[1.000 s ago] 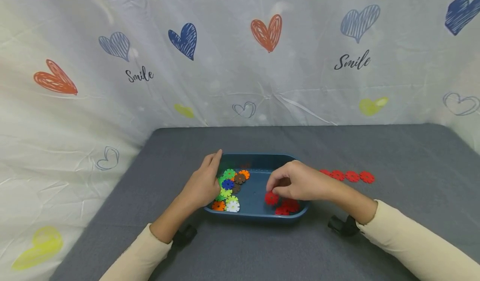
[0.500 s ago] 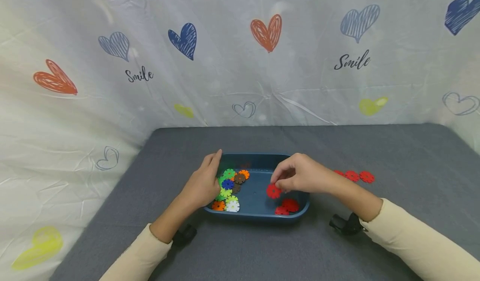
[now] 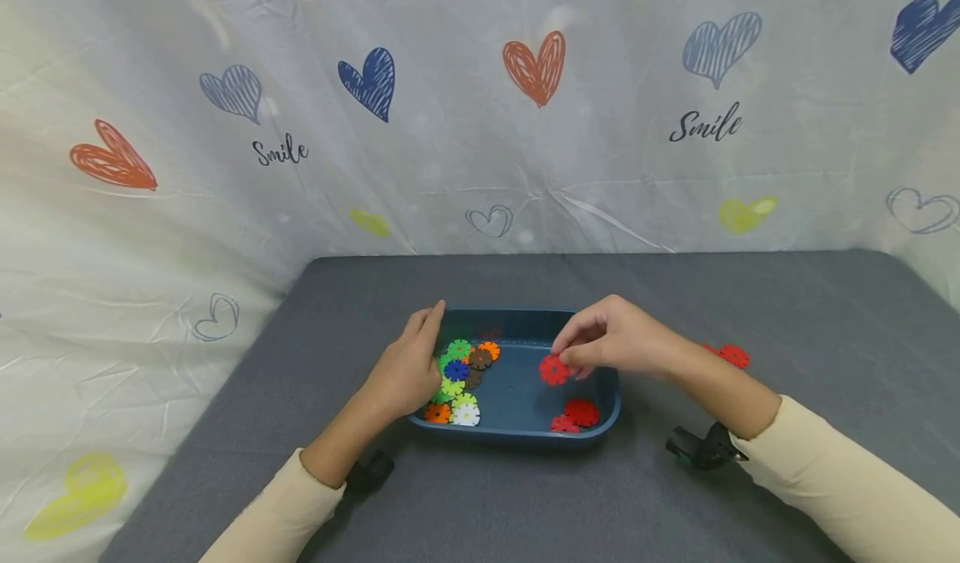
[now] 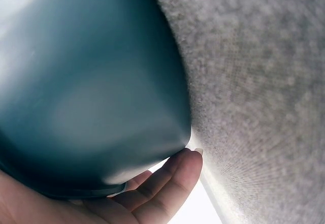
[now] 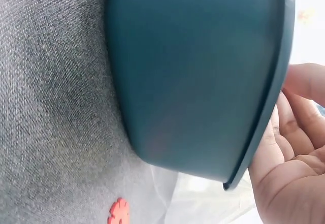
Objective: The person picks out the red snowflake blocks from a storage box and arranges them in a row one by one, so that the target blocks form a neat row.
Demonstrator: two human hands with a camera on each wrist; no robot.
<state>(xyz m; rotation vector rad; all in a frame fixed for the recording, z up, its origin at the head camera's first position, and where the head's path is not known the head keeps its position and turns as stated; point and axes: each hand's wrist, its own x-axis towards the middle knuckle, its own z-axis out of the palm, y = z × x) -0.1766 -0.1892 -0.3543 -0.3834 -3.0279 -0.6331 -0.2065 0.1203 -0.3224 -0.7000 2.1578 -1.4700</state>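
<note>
A blue plastic tray (image 3: 510, 432) stands on the grey cloth. My left hand (image 3: 405, 371) grips its left end; in the left wrist view the fingers (image 4: 175, 183) reach along the outer wall below the rim. Over the right half of the tray, my right hand (image 3: 618, 338) pinches a red notched disc (image 3: 554, 369) between thumb and fingertips. Two more red discs (image 3: 581, 413) lie in the tray's near right corner. Green, blue, brown, orange and white discs (image 3: 466, 414) are gathered at the left end. From the right wrist view, the tray's wall hides the held disc.
Red discs (image 3: 734, 356) lie on the grey table (image 3: 825, 379) right of the tray, partly hidden behind my right forearm. A white curtain (image 3: 450, 129) printed with hearts rises at the back and left. Dark wrist cameras (image 3: 701, 448) sit under both sleeves.
My right hand has lifted the red disc from beside the other red ones and carried it a little up and to the right. The left hand stays on the tray.
</note>
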